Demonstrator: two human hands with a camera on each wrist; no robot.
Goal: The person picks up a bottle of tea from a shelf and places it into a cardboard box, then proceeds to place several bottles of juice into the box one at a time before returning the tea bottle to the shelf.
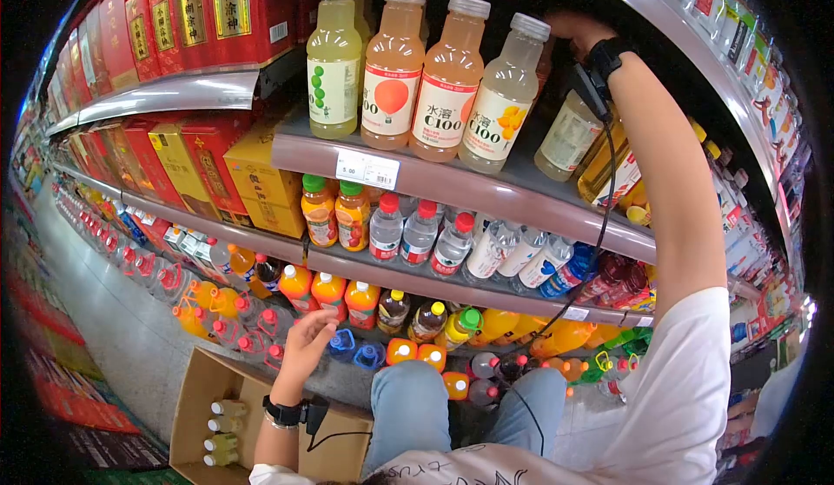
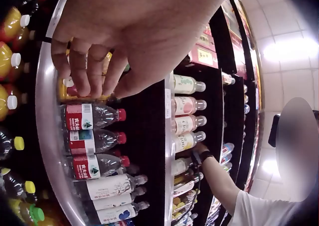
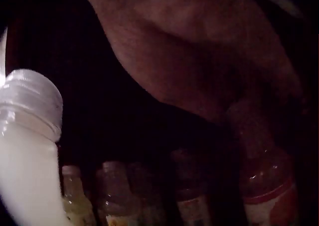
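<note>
Four C100 bottles, one of them a yellow-label bottle (image 1: 499, 94), stand upright along the upper shelf's front edge. Behind them my right hand (image 1: 580, 31) reaches into the dark shelf. In the right wrist view, this hand (image 3: 199, 51) grips the top of a pink bottle (image 3: 269, 186) with a red-edged label; its fingertips are lost in shadow. A white-capped bottle (image 3: 30, 151) is close at the left of that view. My left hand (image 1: 308, 342) hangs with loosely bent fingers, holding nothing; in the left wrist view this hand (image 2: 119, 41) appears before the lower shelf's bottles.
An open cardboard box (image 1: 195, 398) with several bottles stands on the floor at lower left. Red boxes (image 1: 187, 24) fill the shelves to the left. A tilted bottle (image 1: 563, 137) is right of the front row. A black cable (image 1: 599, 215) hangs from my right wrist.
</note>
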